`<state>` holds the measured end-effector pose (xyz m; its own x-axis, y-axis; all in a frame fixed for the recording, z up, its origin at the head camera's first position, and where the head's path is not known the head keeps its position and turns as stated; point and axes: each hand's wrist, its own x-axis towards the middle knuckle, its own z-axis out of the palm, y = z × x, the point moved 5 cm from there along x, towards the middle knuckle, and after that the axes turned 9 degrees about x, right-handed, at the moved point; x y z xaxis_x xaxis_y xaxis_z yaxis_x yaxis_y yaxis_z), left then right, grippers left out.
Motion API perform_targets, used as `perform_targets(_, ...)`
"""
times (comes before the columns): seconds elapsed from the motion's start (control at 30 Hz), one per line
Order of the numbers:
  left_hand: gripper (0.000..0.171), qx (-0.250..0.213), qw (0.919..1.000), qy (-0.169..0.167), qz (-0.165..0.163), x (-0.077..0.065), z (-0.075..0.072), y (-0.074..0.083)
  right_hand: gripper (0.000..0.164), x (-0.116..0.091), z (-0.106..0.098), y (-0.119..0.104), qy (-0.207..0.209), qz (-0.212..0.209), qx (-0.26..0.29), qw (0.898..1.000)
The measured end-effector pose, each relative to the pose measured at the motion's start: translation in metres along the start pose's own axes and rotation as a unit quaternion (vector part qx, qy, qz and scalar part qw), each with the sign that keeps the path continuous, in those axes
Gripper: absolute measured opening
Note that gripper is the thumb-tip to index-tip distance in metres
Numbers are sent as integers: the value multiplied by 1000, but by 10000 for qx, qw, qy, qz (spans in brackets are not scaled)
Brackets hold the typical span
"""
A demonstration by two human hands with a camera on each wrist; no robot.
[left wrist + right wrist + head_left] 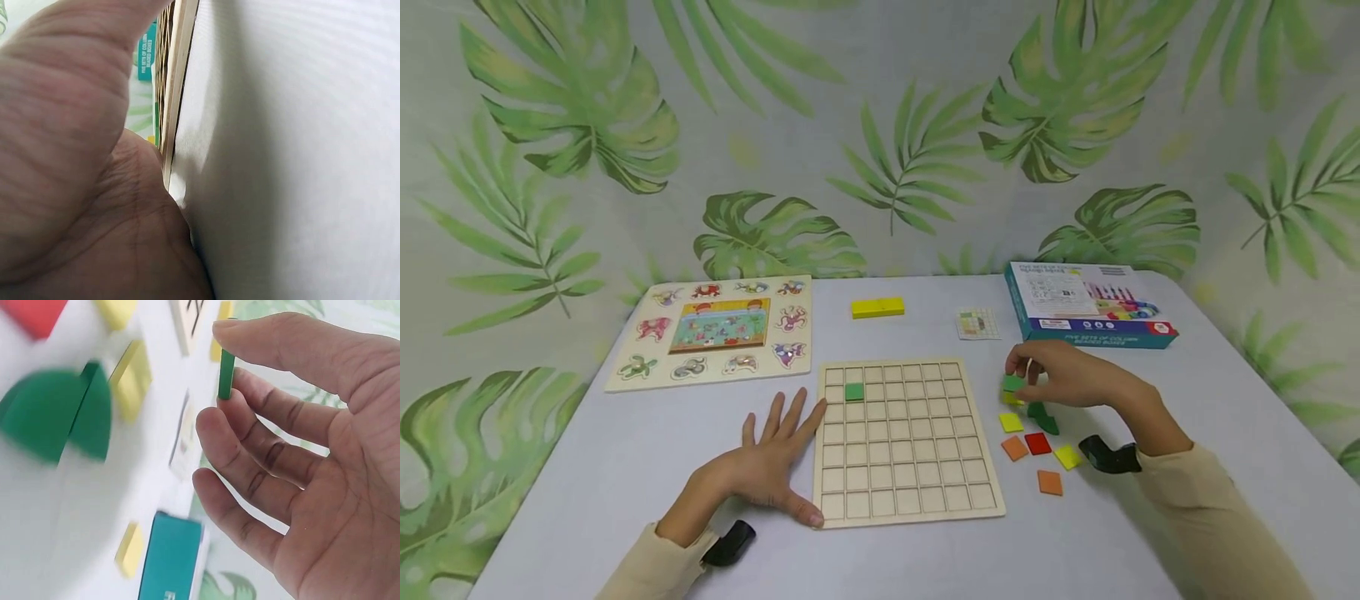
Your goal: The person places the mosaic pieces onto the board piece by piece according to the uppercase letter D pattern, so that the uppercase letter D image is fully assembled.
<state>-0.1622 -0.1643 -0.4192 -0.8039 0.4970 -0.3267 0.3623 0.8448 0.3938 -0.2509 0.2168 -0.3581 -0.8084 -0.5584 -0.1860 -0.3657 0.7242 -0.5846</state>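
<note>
A square wooden grid board (pixel 882 476) lies flat on the table, with one green square tile (pixel 854 392) in a cell near its upper left. My left hand (pixel 765 467) rests spread at the board's left edge, its thumb by the near corner. To the right of the board, my right hand (pixel 1063 375) pinches another green tile (pixel 225 374) between thumb and fingers, raised above the table. Under and around it lie yellow tiles (pixel 1011 423), dark green curved pieces (pixel 1043 419), a red tile (pixel 1038 443) and orange tiles (pixel 1050 482).
At the back left lies a wooden sea-animal puzzle (pixel 625 379). A yellow block (pixel 877 308) and a small printed grid card (pixel 977 323) lie behind the board. A teal toy box (pixel 1097 327) stands at the back right, just beyond my right hand.
</note>
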Motion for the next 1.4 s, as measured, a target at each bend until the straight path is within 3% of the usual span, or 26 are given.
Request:
perform_targets(0.5,146,42,10000,-47,-14,-1,4,-6,24,41,30,-40,-234,-612,278,9975)
perform_targets(1.07,146,70,10000,-7,14,3,0,-6,23,93,66,-93,-593,-1262,48,9902)
perform_targets(1.4,146,19,10000,-39,-25,2,2,-5,22,115,79,-108,-726,-1356,-155,9880)
